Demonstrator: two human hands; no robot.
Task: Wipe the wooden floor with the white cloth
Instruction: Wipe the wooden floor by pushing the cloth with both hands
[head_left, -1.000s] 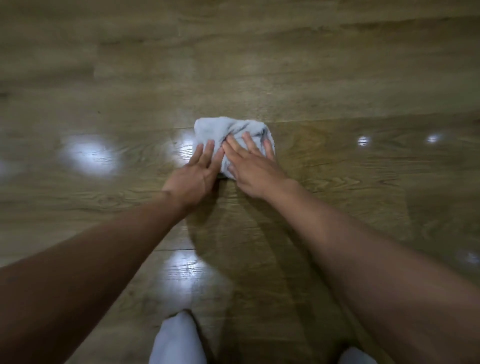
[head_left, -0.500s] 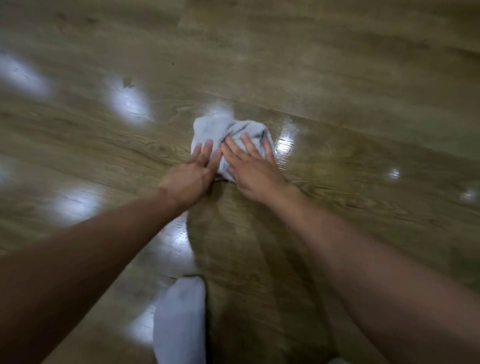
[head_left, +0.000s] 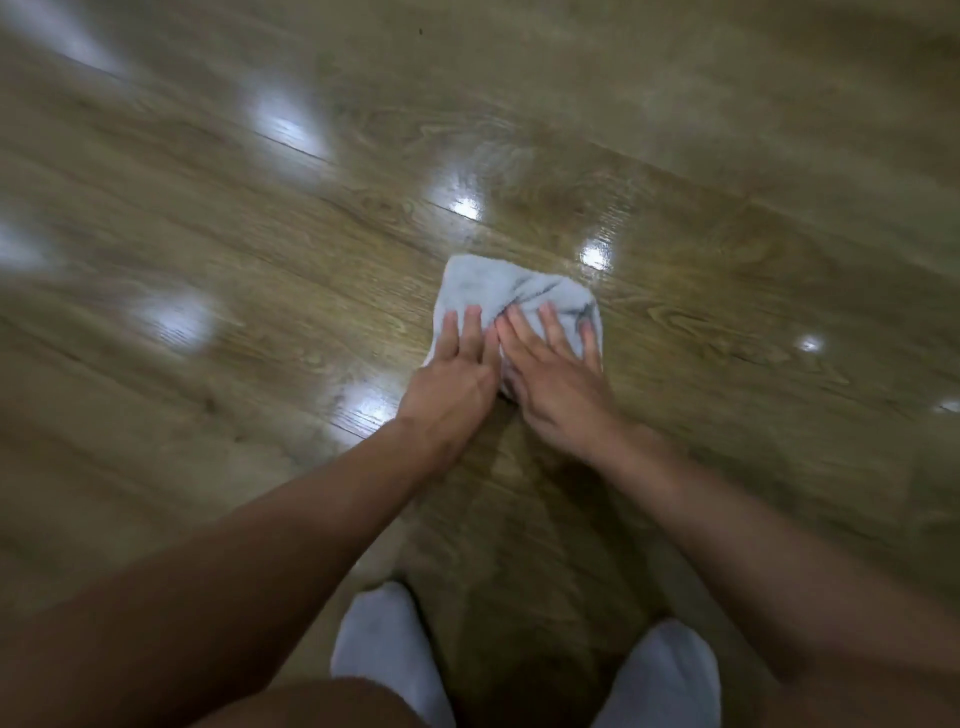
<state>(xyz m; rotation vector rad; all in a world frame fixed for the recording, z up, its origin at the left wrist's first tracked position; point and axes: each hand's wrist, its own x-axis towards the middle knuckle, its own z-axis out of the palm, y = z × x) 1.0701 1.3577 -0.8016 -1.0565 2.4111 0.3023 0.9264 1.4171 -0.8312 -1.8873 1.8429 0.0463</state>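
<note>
Terrycloth, bunched into a rough rounded square with grey creases across its top, makes up the white cloth (head_left: 511, 296), which lies flat on the wooden floor (head_left: 701, 291) a little past the middle of the view. The floor is glossy plank laminate in a brown-olive tone with wavy printed grain; its seams run diagonally, and bright patches of reflected light sit on the sheen around the cloth. Both hands press down on the cloth's near half, side by side and touching along their inner edges. The left hand (head_left: 453, 384) lies palm-down with its fingers straight and close together, their tips on the cloth's left part. The right hand (head_left: 558, 384) is likewise flat, its fingers extended and slightly fanned over the right part, the outermost one along the cloth's right edge. Neither hand grips; the fingers lie open and flat on the fabric. Two feet in white socks (head_left: 387, 649) stand on the floor at the bottom edge, well apart from the cloth.
</note>
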